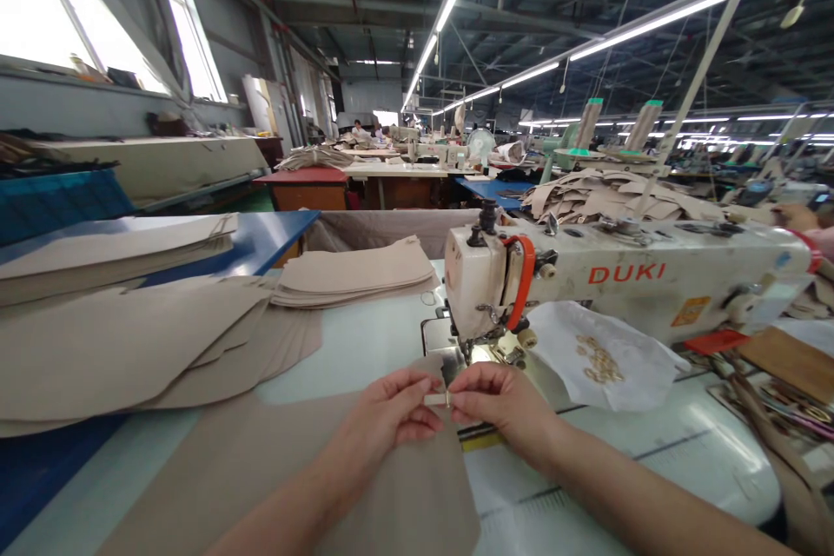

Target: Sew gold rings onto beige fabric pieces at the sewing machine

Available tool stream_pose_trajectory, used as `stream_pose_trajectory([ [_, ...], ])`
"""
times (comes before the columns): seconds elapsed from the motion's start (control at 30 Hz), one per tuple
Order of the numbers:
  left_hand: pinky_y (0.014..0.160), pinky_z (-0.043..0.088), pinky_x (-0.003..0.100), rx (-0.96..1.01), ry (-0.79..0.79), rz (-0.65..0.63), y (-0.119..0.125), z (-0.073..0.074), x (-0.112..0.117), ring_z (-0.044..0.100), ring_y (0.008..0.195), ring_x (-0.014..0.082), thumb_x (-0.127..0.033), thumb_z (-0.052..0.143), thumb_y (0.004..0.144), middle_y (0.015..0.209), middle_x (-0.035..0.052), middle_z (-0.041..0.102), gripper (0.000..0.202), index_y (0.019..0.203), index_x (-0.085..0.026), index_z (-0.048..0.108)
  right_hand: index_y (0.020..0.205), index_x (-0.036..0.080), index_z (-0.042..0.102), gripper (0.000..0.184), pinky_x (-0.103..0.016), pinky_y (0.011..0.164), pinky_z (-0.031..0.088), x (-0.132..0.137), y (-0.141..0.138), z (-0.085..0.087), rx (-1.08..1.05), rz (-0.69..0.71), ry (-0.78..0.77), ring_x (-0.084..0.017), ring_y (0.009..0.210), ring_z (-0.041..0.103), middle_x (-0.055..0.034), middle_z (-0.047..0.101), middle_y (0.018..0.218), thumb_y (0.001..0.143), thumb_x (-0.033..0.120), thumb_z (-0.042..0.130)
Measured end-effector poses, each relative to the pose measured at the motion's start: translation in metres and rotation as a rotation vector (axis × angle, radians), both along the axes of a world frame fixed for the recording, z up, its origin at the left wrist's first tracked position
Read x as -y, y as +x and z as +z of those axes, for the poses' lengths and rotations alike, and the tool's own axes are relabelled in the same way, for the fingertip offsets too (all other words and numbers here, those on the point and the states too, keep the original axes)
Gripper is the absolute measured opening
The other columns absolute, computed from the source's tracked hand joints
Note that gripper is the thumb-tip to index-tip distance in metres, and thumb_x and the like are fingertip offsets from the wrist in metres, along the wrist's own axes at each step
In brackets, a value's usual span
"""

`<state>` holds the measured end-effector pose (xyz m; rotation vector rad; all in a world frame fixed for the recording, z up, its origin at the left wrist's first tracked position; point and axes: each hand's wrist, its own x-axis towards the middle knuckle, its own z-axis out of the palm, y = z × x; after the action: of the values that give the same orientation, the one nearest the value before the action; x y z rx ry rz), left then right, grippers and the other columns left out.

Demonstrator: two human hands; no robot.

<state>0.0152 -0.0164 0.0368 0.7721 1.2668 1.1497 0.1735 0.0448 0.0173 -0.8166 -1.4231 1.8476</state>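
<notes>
In front of the sewing machine (586, 269), my left hand (387, 408) pinches a narrow light strip (434, 400). My right hand (505, 400) is closed on a small gold-coloured metal piece (447, 399), apparently a ring or loop, at the strip's right end. Whether the strip passes through it is too small to tell. Under both forearms a large beige panel (417, 495) lies on the machine table. The machine's needle area, with a lit spot, is just beyond my fingers, partly hidden by them.
Small gold-coloured metal pieces (598, 360) lie on a white sheet (553, 343) right of the needle. Stacked beige panels (358, 269) stand behind, and more panels (117, 339) spread at the left. Tools and scraps (801, 404) crowd the right edge. A co-worker's arm (798, 217) shows at far right.
</notes>
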Motion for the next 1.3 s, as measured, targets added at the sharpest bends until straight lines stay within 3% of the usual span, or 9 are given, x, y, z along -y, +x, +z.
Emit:
stream_pose_trajectory([
  [0.07, 0.063, 0.047, 0.023, 0.009, -0.029, -0.054, 0.001, 0.0, 0.0, 0.059, 0.061, 0.0114, -0.035, 0.074, 0.06, 0.072, 0.0027, 0.067, 0.035, 0.085, -0.015, 0.063, 0.071, 0.017, 0.066, 0.036, -0.026, 0.063, 0.05, 0.0, -0.002, -0.004, -0.024, -0.003, -0.016, -0.013, 0.062, 0.062, 0.0007, 0.066, 0.067, 0.051, 0.042, 0.082],
  [0.27, 0.058, 0.041, 0.022, -0.108, 0.084, -0.126, 0.001, 0.0, -0.005, 0.053, 0.058, 0.0111, -0.032, 0.072, 0.06, 0.061, -0.0007, 0.062, 0.022, 0.069, -0.015, 0.062, 0.068, 0.018, 0.063, 0.033, -0.025, 0.062, 0.05, 0.002, -0.003, -0.006, -0.03, 0.013, -0.033, -0.012, 0.059, 0.061, 0.0029, 0.064, 0.063, 0.052, 0.04, 0.082],
  [0.5, 0.054, 0.035, 0.022, -0.222, 0.105, -0.145, 0.004, 0.006, -0.004, 0.048, 0.055, 0.0107, -0.03, 0.071, 0.056, 0.057, -0.0025, 0.057, 0.02, 0.061, -0.016, 0.058, 0.07, 0.018, 0.061, 0.032, -0.027, 0.063, 0.048, 0.003, -0.001, -0.007, -0.042, 0.05, 0.023, -0.014, 0.062, 0.062, 0.0024, 0.064, 0.064, 0.058, 0.043, 0.078],
  [0.6, 0.052, 0.034, 0.022, -0.257, 0.095, -0.125, 0.005, 0.006, -0.002, 0.047, 0.055, 0.0113, -0.027, 0.066, 0.059, 0.059, -0.0015, 0.056, 0.014, 0.062, -0.016, 0.058, 0.072, 0.019, 0.06, 0.029, -0.027, 0.061, 0.047, 0.007, -0.001, -0.007, -0.053, 0.048, 0.091, -0.014, 0.062, 0.061, 0.002, 0.063, 0.065, 0.063, 0.043, 0.075],
  [0.73, 0.053, 0.034, 0.022, -0.4, 0.185, -0.089, 0.004, -0.003, -0.002, 0.046, 0.056, 0.0113, -0.022, 0.06, 0.059, 0.058, -0.0027, 0.053, 0.007, 0.061, -0.016, 0.057, 0.081, 0.02, 0.06, 0.026, -0.024, 0.061, 0.044, 0.015, 0.0, -0.003, 0.051, -0.026, 0.306, -0.013, 0.067, 0.058, 0.0016, 0.062, 0.071, 0.062, 0.028, 0.076],
  [0.87, 0.055, 0.036, 0.022, -0.483, 0.252, -0.075, 0.001, -0.011, -0.003, 0.047, 0.058, 0.0118, -0.02, 0.056, 0.062, 0.061, -0.0032, 0.053, 0.003, 0.062, -0.017, 0.054, 0.076, 0.019, 0.058, 0.02, -0.023, 0.062, 0.043, 0.017, 0.001, -0.002, 0.134, -0.062, 0.441, -0.013, 0.066, 0.055, 0.0022, 0.06, 0.071, 0.063, 0.021, 0.073],
  [1.0, 0.054, 0.034, 0.021, -0.462, 0.241, -0.049, 0.001, -0.009, -0.003, 0.046, 0.057, 0.0113, -0.022, 0.058, 0.062, 0.061, -0.0039, 0.051, 0.007, 0.062, -0.017, 0.053, 0.07, 0.019, 0.062, 0.009, -0.023, 0.064, 0.043, 0.011, 0.001, -0.007, 0.01, -0.052, 0.434, -0.013, 0.071, 0.055, -0.0005, 0.06, 0.077, 0.071, 0.024, 0.069],
  [1.3, 0.06, 0.04, 0.025, -0.23, 0.26, 0.003, 0.007, 0.0, -0.002, 0.051, 0.062, 0.0137, -0.026, 0.069, 0.054, 0.064, 0.0001, 0.059, 0.019, 0.054, -0.017, 0.052, 0.059, 0.018, 0.059, 0.025, -0.024, 0.062, 0.043, 0.009, -0.001, 0.0, -0.118, -0.081, 0.207, -0.012, 0.066, 0.055, -0.0004, 0.062, 0.073, 0.06, 0.034, 0.078],
])
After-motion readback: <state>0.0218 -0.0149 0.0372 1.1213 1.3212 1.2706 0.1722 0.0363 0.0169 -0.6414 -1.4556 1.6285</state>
